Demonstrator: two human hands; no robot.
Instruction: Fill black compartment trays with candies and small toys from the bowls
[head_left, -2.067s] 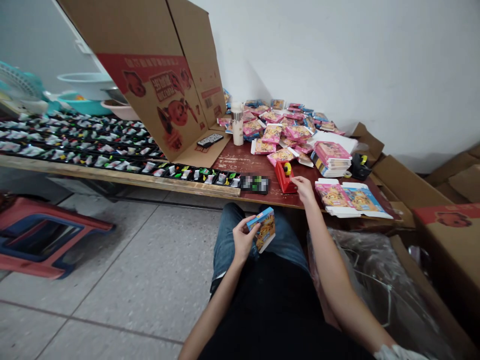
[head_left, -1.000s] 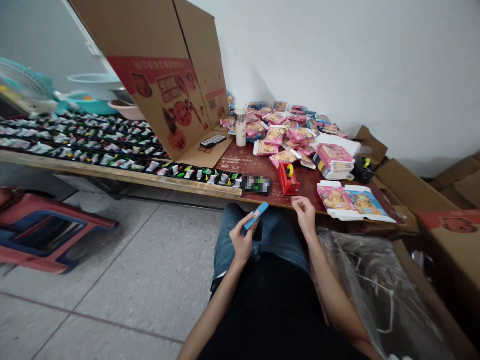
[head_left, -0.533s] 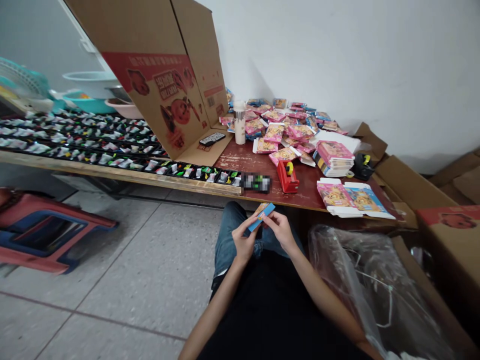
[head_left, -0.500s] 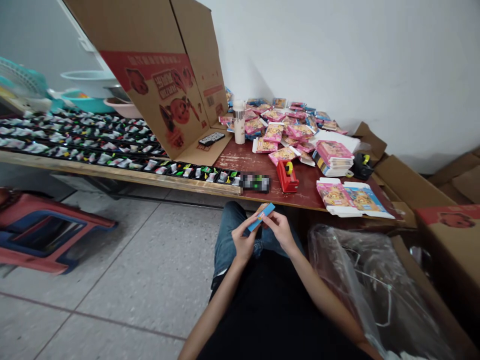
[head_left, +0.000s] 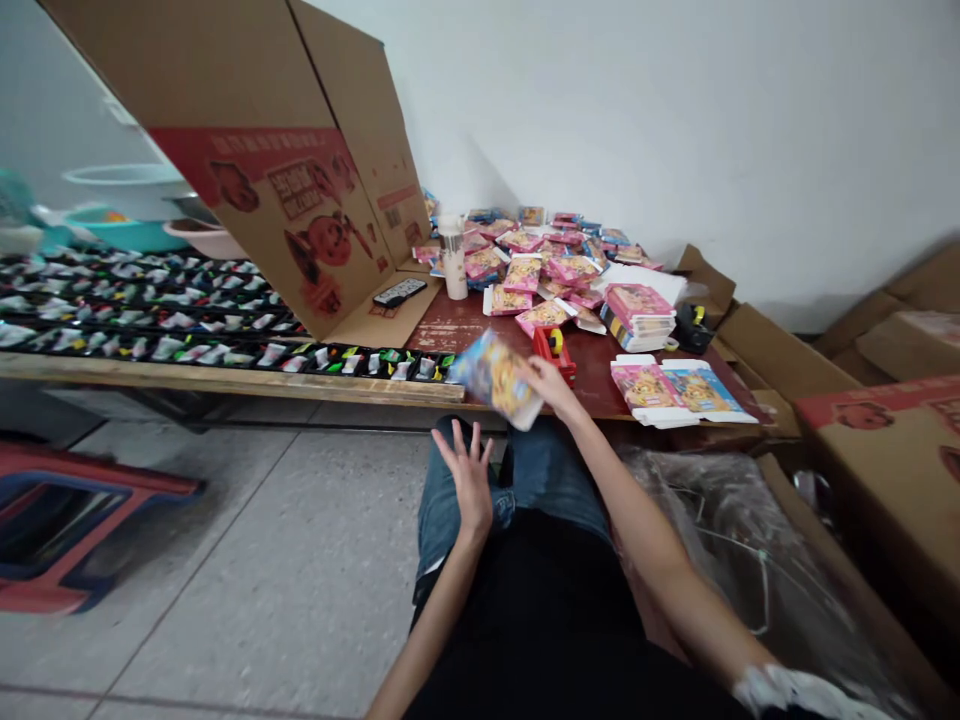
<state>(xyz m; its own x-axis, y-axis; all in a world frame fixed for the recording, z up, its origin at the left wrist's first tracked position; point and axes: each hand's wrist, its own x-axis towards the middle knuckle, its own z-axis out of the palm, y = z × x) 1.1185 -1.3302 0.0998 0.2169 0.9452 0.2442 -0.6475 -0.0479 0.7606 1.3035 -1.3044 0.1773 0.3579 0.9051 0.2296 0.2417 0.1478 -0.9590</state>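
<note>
Blk top (head_left: 525, 620): plain, v. dark; folds & seams hard to make out, fabric type n/a. Just beyond top's far edge: blue jeans (head_left: 559, 480), mid-blue denim w/ paler, worn-looking fading on thighs & lt. creases nr. the top. By top's L edge, nr. hip: thin white strip (head_left: 430, 567), too small to ID. Well to R of top, bottom corner: sleeve (head_left: 780, 688), whitish-gray, crumpled & bunched. L forearm (head_left: 433, 625), L of top: bare, slim. R forearm (head_left: 660, 540), R of top: bare from sleeve to wrist, also slim.
</note>
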